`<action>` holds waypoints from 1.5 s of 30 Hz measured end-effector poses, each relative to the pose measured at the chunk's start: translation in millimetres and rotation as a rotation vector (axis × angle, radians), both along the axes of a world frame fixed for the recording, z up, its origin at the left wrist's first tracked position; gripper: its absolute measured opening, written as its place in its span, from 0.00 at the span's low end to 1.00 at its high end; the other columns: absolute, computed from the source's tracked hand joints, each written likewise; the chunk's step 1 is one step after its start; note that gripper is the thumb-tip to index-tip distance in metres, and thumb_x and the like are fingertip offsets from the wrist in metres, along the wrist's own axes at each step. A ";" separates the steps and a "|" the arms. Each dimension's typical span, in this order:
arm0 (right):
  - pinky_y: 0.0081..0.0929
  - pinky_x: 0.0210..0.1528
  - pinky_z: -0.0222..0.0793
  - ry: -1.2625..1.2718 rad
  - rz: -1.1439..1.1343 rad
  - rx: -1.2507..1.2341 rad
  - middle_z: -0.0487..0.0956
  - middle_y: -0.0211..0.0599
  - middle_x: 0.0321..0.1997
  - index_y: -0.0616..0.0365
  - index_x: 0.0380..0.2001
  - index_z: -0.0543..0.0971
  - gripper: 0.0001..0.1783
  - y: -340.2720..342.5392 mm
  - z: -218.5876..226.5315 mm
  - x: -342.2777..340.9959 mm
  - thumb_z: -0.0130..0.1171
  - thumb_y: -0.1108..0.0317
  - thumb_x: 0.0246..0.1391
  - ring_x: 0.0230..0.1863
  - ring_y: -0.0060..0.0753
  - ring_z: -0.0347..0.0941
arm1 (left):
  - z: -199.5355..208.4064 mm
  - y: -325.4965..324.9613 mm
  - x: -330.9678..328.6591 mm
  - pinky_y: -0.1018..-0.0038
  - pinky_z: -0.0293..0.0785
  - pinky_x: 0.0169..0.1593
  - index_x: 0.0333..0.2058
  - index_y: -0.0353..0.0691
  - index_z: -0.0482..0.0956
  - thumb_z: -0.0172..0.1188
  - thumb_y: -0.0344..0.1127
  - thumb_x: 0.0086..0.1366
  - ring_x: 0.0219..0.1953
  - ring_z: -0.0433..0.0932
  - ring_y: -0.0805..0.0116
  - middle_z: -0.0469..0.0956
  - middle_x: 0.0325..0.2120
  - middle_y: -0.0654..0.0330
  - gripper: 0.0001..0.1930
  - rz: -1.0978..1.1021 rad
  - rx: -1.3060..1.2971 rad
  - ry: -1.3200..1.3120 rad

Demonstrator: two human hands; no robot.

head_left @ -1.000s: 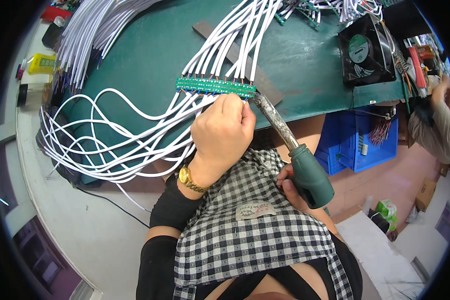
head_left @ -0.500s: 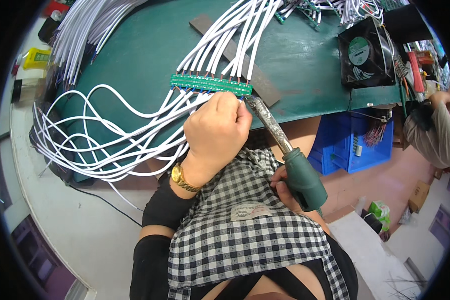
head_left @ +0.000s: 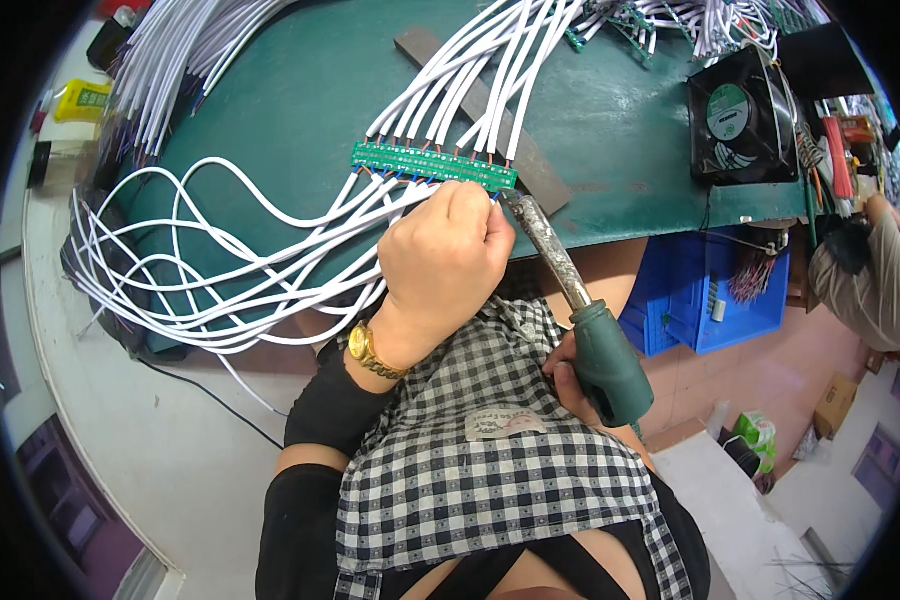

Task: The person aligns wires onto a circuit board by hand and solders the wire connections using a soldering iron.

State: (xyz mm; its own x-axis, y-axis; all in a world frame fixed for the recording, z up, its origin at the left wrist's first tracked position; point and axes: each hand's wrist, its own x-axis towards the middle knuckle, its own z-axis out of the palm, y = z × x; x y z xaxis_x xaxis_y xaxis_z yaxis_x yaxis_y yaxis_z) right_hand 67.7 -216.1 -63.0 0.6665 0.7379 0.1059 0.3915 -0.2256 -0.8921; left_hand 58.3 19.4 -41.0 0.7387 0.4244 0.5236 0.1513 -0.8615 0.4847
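A long green circuit board strip (head_left: 400, 158) lies near the table's front edge, with white cables (head_left: 470, 75) joined by thin colored leads along its far side. More white cables (head_left: 210, 265) run from its near side and loop off to the left. My left hand (head_left: 445, 250) is closed in a pinch at the board's right end, on a white cable whose blue lead shows at the fingertips. My right hand (head_left: 567, 380), partly hidden, grips a soldering iron (head_left: 613, 365) with a green handle. The iron's tip meets the board's right end, beside my left thumb.
A flat dark bar (head_left: 535, 170) lies slantwise under the cables on the green table (head_left: 290, 90). A black fan (head_left: 735, 115) stands at the right. Cable bundles (head_left: 175, 60) lie far left. Blue bins (head_left: 745, 310) sit below the table's right edge; another person's arm (head_left: 865, 270) is beyond.
The board, cables and both hands appear slightly farther right in the picture, along with the surroundings. My grip and the iron's place at the board's right end look nearly the same.
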 end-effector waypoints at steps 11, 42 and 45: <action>0.27 0.27 0.72 -0.032 -0.098 -0.145 0.77 0.30 0.22 0.55 0.28 0.77 0.07 3.2 4.2 -3.9 0.62 0.70 0.42 0.22 0.34 0.75 | 0.1 -0.9 -0.3 0.70 0.64 0.19 0.19 0.40 0.69 0.62 0.25 0.46 0.15 0.70 0.62 0.70 0.16 0.61 0.09 0.024 -0.032 0.006; 0.24 0.35 0.70 0.450 -0.093 0.173 0.74 0.36 0.29 0.59 0.48 0.67 0.19 10.1 18.2 -6.0 0.56 0.71 0.54 0.30 0.26 0.72 | 2.1 -0.2 2.5 0.70 0.64 0.18 0.17 0.41 0.66 0.62 0.28 0.46 0.14 0.70 0.63 0.69 0.13 0.62 0.11 0.086 -0.051 0.049; 0.26 0.36 0.71 0.523 -0.157 0.269 0.74 0.36 0.29 0.60 0.48 0.67 0.19 8.1 15.9 -7.5 0.58 0.69 0.54 0.30 0.27 0.72 | 3.0 -0.2 4.0 0.70 0.64 0.18 0.17 0.41 0.66 0.62 0.28 0.46 0.14 0.70 0.63 0.70 0.14 0.62 0.10 0.079 -0.058 0.049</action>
